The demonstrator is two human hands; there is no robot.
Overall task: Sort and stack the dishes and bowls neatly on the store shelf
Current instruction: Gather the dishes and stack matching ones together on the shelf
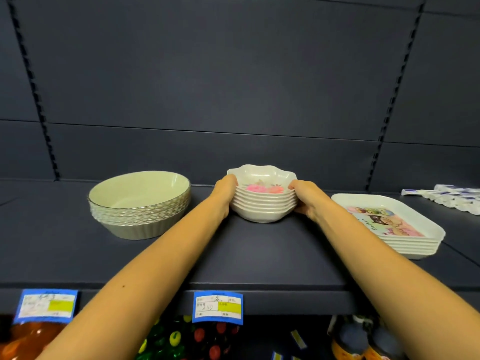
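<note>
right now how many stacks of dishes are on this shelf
3: round ribbed bowls at left; scalloped floral bowls in the middle, held between the left hand and right hand; rectangular cartoon trays at right. More may sit outside the view.

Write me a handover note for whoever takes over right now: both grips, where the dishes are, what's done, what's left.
Left grip: holds the left side of the flowered bowl stack.
Right grip: holds its right side.
The stack appears to sit on the shelf, between the round bowl stack to its left and the cartoon tray stack to its right.
Done: three kinds sorted into separate nested stacks.
Left: probably square up the flowered stack, then release. White packets lie far right, apart.
</note>
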